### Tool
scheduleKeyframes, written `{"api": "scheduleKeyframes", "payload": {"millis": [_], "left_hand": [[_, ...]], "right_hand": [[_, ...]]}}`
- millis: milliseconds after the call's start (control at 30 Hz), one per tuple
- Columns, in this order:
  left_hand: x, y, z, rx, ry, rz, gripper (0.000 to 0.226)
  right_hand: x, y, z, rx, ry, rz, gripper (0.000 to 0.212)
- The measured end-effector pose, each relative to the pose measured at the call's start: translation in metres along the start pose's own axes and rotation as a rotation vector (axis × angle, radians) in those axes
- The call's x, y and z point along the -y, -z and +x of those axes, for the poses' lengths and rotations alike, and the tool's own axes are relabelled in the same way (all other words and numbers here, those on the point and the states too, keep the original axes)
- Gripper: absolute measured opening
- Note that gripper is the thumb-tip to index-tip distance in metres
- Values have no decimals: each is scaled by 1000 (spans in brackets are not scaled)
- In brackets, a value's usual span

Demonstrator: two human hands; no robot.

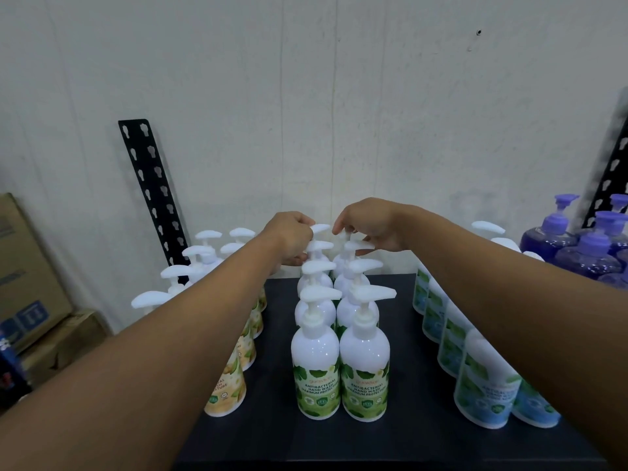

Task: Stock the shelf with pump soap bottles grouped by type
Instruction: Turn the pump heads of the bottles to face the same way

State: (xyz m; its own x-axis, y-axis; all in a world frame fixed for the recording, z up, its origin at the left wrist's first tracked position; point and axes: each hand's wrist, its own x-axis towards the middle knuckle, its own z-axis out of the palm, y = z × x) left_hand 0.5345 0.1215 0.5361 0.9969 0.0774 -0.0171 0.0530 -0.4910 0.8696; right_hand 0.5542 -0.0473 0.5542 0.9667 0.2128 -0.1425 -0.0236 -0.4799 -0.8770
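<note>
Likely shop stockroom: slotted shelf upright [153, 190], cardboard boxes [30, 280], grouped soap bottles [316, 368].

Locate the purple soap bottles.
Head view: purple soap bottles stand far right at the back, right of the blue-label bottles, by the black slotted upright.

Single head cam, wide-angle, looks fwd and down along both outstretched forearms over the dark shelf [401, 436] front edge toward the wall [306, 96] behind, close range.

About eight green-label bottles [316, 368] in two columns, at least four purple bottles [589, 258], two cardboard boxes [27, 277], two black uprights [153, 192].
</note>
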Motion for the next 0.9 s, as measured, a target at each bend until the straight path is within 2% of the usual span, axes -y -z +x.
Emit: {"api": "scheduleKeyframes", "payload": {"millis": [300, 367, 500, 633, 900], "left_hand": [[1, 1, 0, 17, -7, 3, 23], [2, 1, 0, 12, -11, 2, 23], [2, 2, 1, 13, -13, -6, 23], [2, 1, 1, 17, -9, -8, 23], [1, 3, 2, 39, 4, 7, 23]], "right_hand": [[-11, 1, 6, -52, 51, 18, 18], [-14, 4, 7, -54, 21, 94, 11], [-22, 13, 9, -20, -39, 295, 10], [-27, 18, 14, -25, -101, 410, 20], [-26, 18, 13, -12, -133, 415, 30]]}}
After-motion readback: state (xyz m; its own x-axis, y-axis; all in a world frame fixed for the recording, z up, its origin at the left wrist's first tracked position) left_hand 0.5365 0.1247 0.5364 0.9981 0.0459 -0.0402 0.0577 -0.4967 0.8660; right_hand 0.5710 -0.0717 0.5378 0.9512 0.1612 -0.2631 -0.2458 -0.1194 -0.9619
